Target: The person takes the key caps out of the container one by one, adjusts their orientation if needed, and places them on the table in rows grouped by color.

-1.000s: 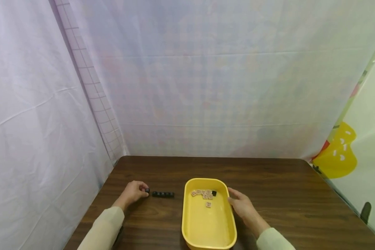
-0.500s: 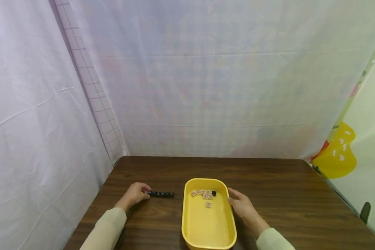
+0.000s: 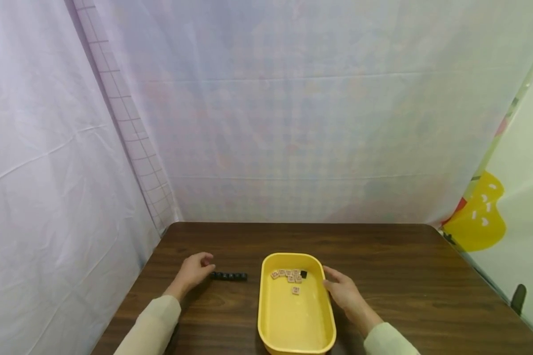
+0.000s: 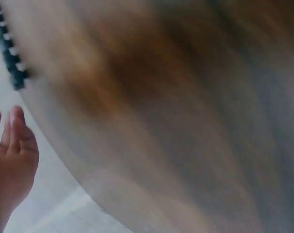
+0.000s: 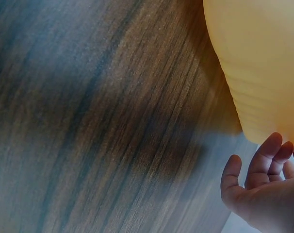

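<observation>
A short row of small black cubes (image 3: 229, 276) lies on the brown table, left of the yellow tub. My left hand (image 3: 193, 271) is just off the row's left end, fingers loosely bent and holding nothing. In the left wrist view the row's end (image 4: 13, 68) is a little apart from the fingertips. My right hand (image 3: 347, 296) rests its fingers against the outer right wall of the yellow tub (image 3: 296, 328). Inside the tub's far end are several pale marked tiles (image 3: 291, 278) and one black cube (image 3: 304, 274).
The brown wood-grain table (image 3: 408, 276) extends around the tub. White curtains (image 3: 311, 123) hang behind it and at the left side. At the right edge a light sheet carries a yellow printed shape (image 3: 477, 222).
My left hand has slid a black cube rightward to the left end of the row and let go of it, fingers lifting off. The right hand and tub have stayed in place.
</observation>
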`<state>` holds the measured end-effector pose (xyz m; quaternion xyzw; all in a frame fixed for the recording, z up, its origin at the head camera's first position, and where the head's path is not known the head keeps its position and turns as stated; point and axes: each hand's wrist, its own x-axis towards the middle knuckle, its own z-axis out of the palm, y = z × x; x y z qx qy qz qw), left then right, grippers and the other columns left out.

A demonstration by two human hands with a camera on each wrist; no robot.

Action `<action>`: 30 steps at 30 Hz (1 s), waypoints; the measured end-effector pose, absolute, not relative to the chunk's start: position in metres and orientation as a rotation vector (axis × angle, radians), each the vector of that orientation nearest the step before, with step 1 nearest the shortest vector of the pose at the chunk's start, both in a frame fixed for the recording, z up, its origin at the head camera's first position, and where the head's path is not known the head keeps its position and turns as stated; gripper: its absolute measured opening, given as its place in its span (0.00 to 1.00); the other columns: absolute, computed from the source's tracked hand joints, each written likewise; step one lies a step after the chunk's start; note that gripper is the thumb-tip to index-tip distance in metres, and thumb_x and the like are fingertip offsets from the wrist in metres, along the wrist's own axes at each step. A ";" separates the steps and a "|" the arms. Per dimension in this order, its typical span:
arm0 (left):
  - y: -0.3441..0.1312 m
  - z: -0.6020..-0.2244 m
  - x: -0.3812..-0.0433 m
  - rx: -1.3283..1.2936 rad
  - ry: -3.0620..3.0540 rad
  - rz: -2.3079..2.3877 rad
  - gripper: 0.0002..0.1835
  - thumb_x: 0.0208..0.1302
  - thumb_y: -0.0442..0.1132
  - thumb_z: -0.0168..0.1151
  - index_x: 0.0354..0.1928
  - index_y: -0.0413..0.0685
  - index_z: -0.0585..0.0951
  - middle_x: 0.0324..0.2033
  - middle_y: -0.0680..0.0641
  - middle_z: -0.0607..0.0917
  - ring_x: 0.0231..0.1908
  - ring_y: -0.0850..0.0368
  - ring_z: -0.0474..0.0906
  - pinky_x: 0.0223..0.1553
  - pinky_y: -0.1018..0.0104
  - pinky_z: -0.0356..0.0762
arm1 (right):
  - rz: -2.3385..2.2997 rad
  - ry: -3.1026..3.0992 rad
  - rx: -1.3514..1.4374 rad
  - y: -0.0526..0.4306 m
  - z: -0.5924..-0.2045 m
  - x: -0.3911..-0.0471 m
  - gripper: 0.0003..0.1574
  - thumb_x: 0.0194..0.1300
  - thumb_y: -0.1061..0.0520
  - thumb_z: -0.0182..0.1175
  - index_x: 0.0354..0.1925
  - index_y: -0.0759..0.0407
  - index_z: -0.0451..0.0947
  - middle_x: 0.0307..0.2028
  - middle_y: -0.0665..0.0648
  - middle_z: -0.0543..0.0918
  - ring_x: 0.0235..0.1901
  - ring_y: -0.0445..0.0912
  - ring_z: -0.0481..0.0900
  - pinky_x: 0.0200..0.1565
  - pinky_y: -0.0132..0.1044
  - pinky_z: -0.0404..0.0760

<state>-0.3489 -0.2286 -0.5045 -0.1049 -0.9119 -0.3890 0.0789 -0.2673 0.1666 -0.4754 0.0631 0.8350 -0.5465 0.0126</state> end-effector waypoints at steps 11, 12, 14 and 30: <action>-0.147 -0.466 -0.355 -0.511 -2.646 -1.298 0.18 0.68 0.42 0.65 0.56 0.42 0.81 0.47 0.43 0.82 0.47 0.47 0.79 0.48 0.50 0.78 | -1.711 2.597 0.212 0.170 -0.475 -0.267 0.31 0.72 0.63 0.51 0.70 0.69 0.64 0.69 0.76 0.60 0.68 0.69 0.58 0.66 0.64 0.57; -0.137 -0.463 -0.354 -0.541 -2.652 -1.305 0.19 0.68 0.42 0.64 0.57 0.42 0.80 0.48 0.42 0.82 0.47 0.47 0.79 0.48 0.50 0.78 | -1.704 2.602 0.214 0.170 -0.474 -0.267 0.30 0.72 0.63 0.51 0.70 0.69 0.64 0.69 0.76 0.60 0.68 0.69 0.57 0.66 0.65 0.56; -0.117 -0.457 -0.352 -0.587 -2.663 -1.322 0.19 0.68 0.43 0.64 0.57 0.43 0.80 0.48 0.43 0.81 0.47 0.49 0.79 0.49 0.51 0.78 | -1.699 2.608 0.217 0.170 -0.474 -0.267 0.30 0.72 0.62 0.51 0.70 0.68 0.64 0.69 0.76 0.60 0.68 0.69 0.57 0.66 0.65 0.56; -0.016 -0.463 -0.335 -0.914 -2.993 -0.936 0.19 0.68 0.42 0.65 0.58 0.46 0.82 0.46 0.47 0.84 0.43 0.55 0.81 0.44 0.61 0.79 | -1.712 2.630 0.192 0.166 -0.477 -0.267 0.29 0.72 0.63 0.52 0.68 0.69 0.66 0.66 0.75 0.66 0.61 0.65 0.69 0.61 0.60 0.67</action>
